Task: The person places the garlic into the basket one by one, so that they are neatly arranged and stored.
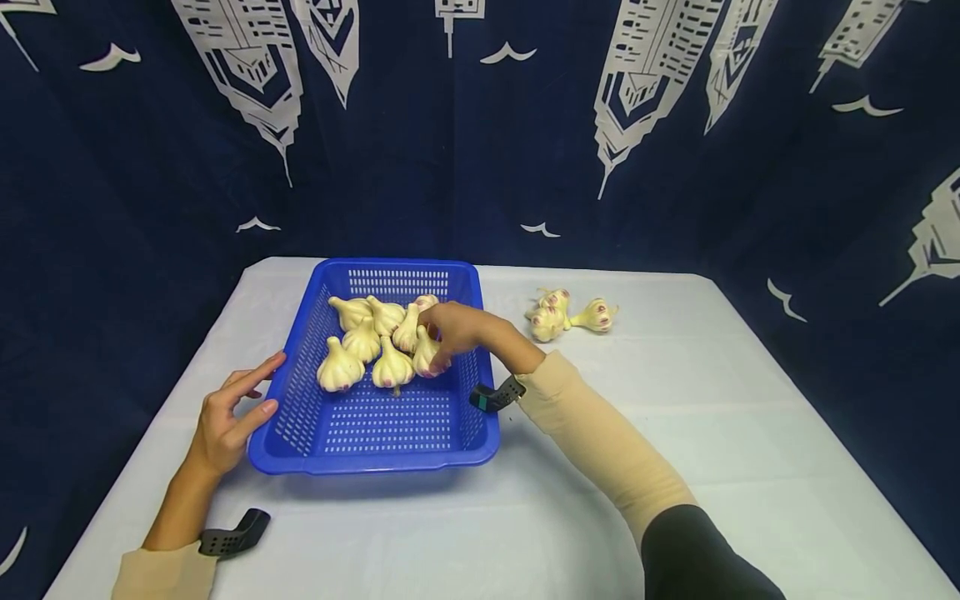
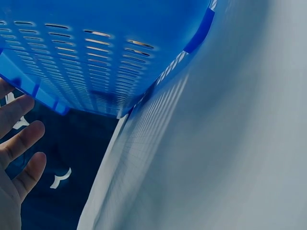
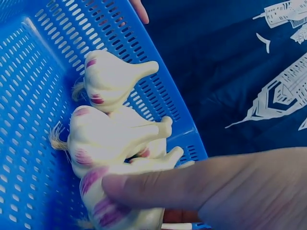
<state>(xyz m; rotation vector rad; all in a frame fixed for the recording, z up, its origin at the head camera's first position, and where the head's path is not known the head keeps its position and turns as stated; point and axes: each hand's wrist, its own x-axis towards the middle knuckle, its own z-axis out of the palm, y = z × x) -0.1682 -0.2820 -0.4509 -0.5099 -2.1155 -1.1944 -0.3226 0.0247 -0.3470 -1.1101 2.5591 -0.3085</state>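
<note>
A blue plastic basket (image 1: 375, 463) with slotted walls holds several garlic bulbs (image 1: 341, 367), pale with purple streaks. My right hand (image 1: 459, 327) reaches over the basket's right side and grips the rightmost garlic bulb (image 3: 98, 203). In the right wrist view the thumb lies across that bulb, while the other fingers are mostly hidden behind it. Along the basket's left rim, my left hand (image 1: 225, 421) touches the edge with extended, spread fingers. The left wrist view shows the same hand's fingers (image 2: 29, 139) beside the basket's tilted underside.
Three more garlic bulbs (image 1: 549, 321) lie together on the white tablecloth (image 1: 675, 400), right of the basket. Behind the table hangs a dark blue curtain (image 1: 450, 167) with white building prints.
</note>
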